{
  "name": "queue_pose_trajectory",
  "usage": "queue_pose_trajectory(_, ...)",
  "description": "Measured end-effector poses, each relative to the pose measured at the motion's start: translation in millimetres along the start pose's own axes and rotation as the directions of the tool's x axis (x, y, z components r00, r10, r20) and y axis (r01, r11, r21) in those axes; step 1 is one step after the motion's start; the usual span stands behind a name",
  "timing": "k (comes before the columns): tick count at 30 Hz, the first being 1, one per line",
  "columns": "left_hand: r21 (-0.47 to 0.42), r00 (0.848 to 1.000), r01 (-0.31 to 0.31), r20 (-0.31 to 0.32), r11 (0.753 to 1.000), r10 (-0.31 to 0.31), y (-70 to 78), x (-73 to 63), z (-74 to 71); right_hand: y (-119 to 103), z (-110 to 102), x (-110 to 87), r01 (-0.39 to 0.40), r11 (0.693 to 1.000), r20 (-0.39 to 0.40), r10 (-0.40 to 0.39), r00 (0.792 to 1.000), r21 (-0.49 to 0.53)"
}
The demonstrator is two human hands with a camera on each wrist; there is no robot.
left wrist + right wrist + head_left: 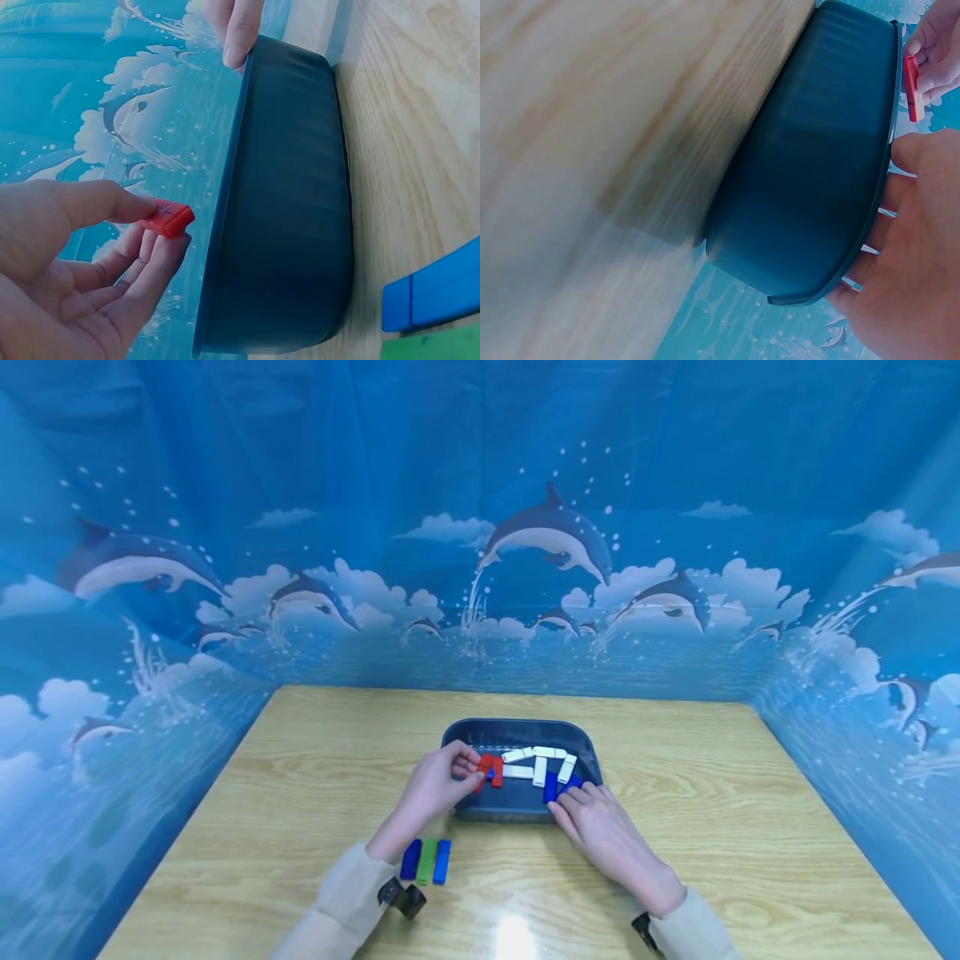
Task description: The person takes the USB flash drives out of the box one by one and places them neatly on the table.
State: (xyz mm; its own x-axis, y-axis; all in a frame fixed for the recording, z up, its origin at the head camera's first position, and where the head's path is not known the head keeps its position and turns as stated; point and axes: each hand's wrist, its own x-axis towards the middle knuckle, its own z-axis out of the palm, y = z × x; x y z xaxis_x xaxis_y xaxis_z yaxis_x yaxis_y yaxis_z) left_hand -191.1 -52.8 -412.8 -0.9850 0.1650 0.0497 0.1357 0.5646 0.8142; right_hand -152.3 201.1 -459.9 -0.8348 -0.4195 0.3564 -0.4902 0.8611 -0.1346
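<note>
My left hand (442, 781) pinches a small oblong red block (171, 219) between thumb and fingers, over the left part of a dark plastic tray (285, 202). In the head view a second red block (497, 772) shows right beside it, with a bit of blue behind. My right hand (603, 827) lies over the tray's front right corner, its fingers reaching past the rim near blue blocks (551, 787). The rim hides those fingertips in the right wrist view, so any hold is unclear. Several white blocks (540, 771) lie inside the tray.
On the wooden table (750, 827), in front of the tray and near my left wrist, a dark blue block (410, 860), a green block (426, 862) and a lighter blue block (442, 862) lie side by side. A dolphin-print curtain (480, 443) surrounds the table's back and sides.
</note>
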Motion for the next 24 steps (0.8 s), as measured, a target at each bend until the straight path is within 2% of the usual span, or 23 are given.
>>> queue_pose_trajectory(6,-0.023,1.000,-0.018,0.008,1.000,0.018,-6.7,-8.2,-4.3,0.1,0.0,-0.3,-0.002,1.000,0.004,0.002,1.000,0.001)
queue_pose_trajectory(24,-0.081,0.998,0.010,0.067,0.997,-0.004,-23.7,-40.1,-11.0,0.8,1.4,-0.2,-0.001,1.000,0.000,0.001,1.000,0.001)
